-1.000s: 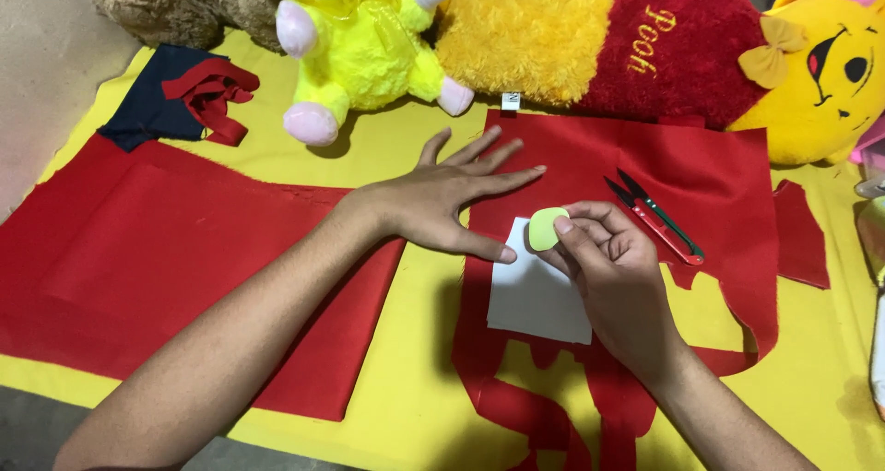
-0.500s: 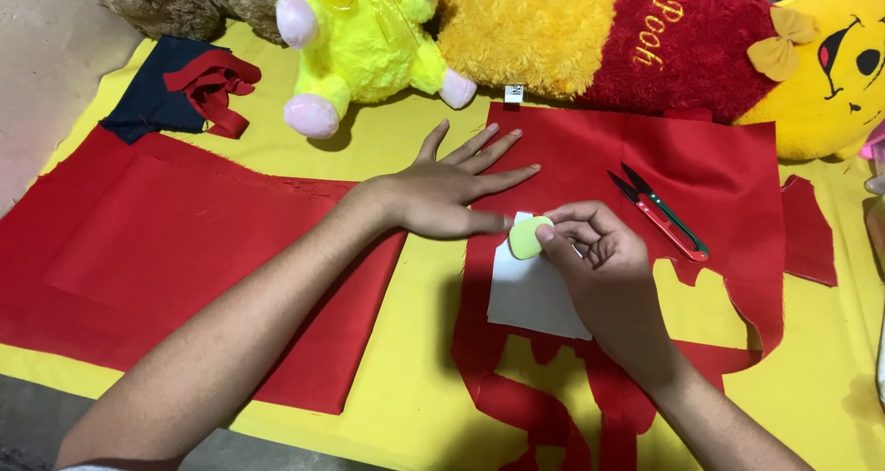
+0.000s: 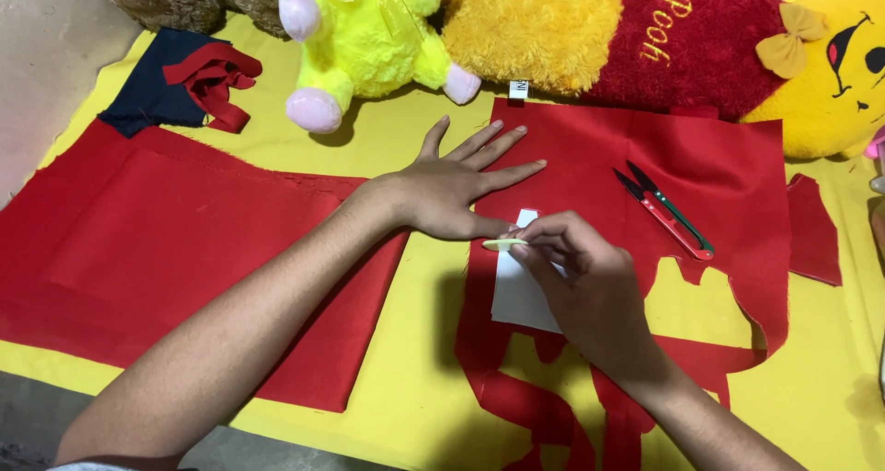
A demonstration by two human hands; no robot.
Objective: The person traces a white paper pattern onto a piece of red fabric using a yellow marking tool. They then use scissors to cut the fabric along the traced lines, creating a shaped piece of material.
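My left hand (image 3: 456,187) lies flat with fingers spread on a red cloth piece (image 3: 719,167), pressing near the top corner of a white paper pattern (image 3: 514,296). My right hand (image 3: 581,282) pinches a small pale green chalk disc (image 3: 501,244), edge-on against the cloth at the pattern's upper left edge, right by my left thumb. The right hand covers much of the pattern. The red cloth has cut-out shapes along its lower edge.
Red-handled thread snips (image 3: 666,208) lie on the red cloth to the right. A large red cloth (image 3: 175,250) lies at left on yellow fabric (image 3: 396,406). Dark blue and red scraps (image 3: 184,88) sit at back left. Plush toys (image 3: 572,29) line the far edge.
My right hand has slid left and turned the chalk disc from face-up to edge-on at the pattern's left edge. The left hand has stayed flat in place.
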